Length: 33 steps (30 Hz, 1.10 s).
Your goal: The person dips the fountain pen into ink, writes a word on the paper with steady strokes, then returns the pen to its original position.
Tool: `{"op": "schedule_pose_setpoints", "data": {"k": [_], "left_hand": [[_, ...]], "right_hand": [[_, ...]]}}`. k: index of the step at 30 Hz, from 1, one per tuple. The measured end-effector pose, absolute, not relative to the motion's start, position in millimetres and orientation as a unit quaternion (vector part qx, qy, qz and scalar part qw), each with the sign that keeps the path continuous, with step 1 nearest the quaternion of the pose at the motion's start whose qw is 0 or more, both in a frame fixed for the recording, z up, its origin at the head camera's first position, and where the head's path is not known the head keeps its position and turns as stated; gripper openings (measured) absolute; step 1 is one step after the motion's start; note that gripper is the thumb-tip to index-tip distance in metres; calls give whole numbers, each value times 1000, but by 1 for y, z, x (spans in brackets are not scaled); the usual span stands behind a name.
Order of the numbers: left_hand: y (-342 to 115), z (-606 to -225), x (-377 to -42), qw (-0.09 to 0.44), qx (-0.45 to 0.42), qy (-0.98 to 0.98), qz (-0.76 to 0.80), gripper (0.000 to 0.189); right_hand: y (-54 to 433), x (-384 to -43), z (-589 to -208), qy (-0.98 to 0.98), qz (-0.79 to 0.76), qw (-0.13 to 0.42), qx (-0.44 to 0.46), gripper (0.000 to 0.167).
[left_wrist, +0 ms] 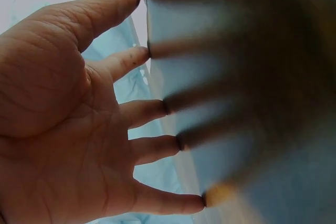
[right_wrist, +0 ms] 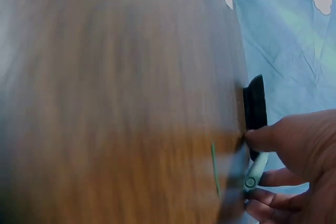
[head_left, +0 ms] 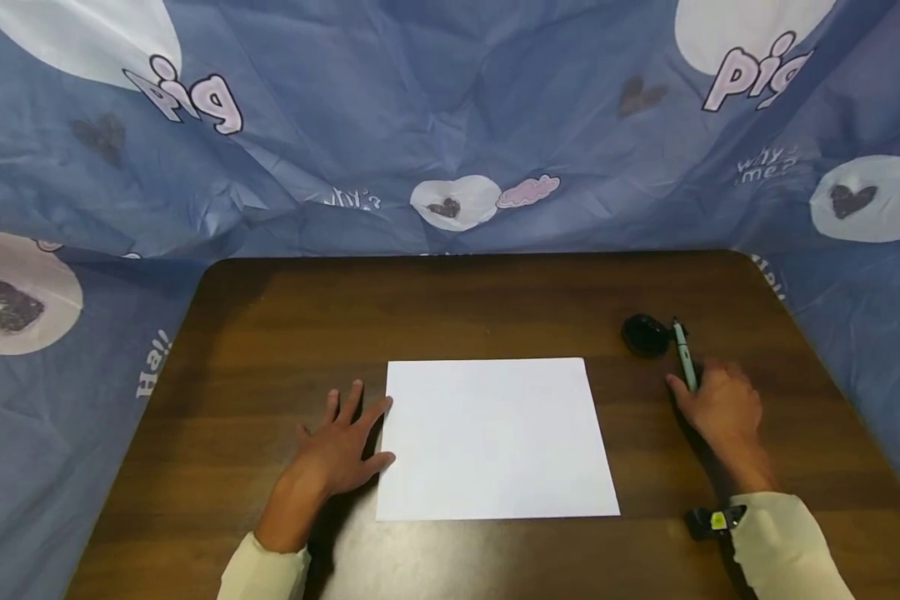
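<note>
A blank white sheet of paper (head_left: 495, 437) lies on the brown table. My left hand (head_left: 337, 454) is spread at its left edge, thumb and index fingertips on that edge, the other fingertips on the table. In the left wrist view the palm of the left hand (left_wrist: 68, 129) shows, with straight fingers. At the right, my right hand (head_left: 723, 408) is around the lower end of a light green pen (head_left: 684, 357). In the right wrist view, the pen (right_wrist: 257, 169) lies between thumb and fingers, seemingly without a pinch. Its dark tip points away, beside a low round black object (head_left: 646, 335).
The wooden table (head_left: 285, 317) has rounded far corners. A blue printed cloth (head_left: 390, 100) hangs behind it and along both sides. A dark strap device (head_left: 708, 522) with a yellow-green mark is at the right wrist, by a pale sleeve (head_left: 783, 542).
</note>
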<state>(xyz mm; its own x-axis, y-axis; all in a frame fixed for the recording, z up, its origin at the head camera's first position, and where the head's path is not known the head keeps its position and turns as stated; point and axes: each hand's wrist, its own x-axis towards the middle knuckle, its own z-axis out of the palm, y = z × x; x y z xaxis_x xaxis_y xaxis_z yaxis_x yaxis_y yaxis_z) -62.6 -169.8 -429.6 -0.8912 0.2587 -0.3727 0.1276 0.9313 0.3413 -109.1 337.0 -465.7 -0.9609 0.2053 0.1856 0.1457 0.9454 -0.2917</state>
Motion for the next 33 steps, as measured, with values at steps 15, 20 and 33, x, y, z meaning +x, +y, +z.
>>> {"op": "schedule_pose_setpoints", "data": {"k": [15,20,33], "left_hand": [[-172,-431,-58,195,100,962,161,76],[-172,-433,-59,193,98,964,157,75],[-172,-431,-58,196,95,961,167,75]], "right_hand": [[333,-106,-470,-968,184,71,-155,31],[333,-104,-468,-957,201,60,-203,35],[333,-101,-468,-915,258,172,-258,38]]}}
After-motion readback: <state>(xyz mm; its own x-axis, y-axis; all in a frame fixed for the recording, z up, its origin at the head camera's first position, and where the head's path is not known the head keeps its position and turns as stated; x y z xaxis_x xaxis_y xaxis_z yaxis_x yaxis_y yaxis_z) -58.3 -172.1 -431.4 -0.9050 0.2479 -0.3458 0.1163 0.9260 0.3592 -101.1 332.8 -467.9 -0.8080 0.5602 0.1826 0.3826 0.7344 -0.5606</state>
